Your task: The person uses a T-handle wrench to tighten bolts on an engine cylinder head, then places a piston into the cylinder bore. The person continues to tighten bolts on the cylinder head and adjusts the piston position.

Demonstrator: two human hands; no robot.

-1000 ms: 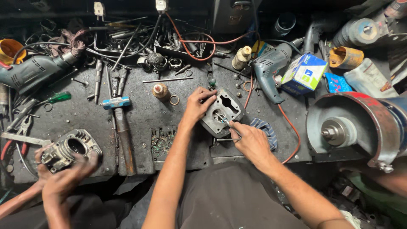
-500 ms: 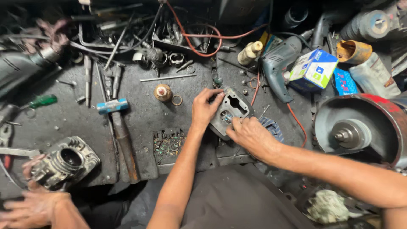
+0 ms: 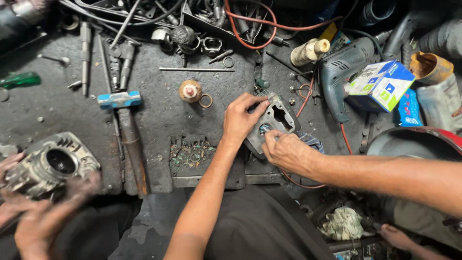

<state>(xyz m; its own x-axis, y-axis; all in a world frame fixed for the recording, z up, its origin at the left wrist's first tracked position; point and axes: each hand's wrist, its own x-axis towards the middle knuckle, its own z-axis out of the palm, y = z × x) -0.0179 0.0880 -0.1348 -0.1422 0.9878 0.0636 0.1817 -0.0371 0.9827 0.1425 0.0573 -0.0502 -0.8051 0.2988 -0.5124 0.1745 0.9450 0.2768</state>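
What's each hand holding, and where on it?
Left hand grips the grey metal cover plate by its upper-left edge. Right hand pinches a small tool against the plate; too hidden to identify.

One camera only, worn on my head, looking almost straight down on the workbench (image 3: pixel 96 144) from close above; my left hand (image 3: pixel 239 120) and right hand (image 3: pixel 284 150) sit just right of centre, forearms entering from six and four o'clock; the bench's far edge lies at twelve; another person's hands (image 3: pixel 33 212) blur in at eight; no second view shares this scene.
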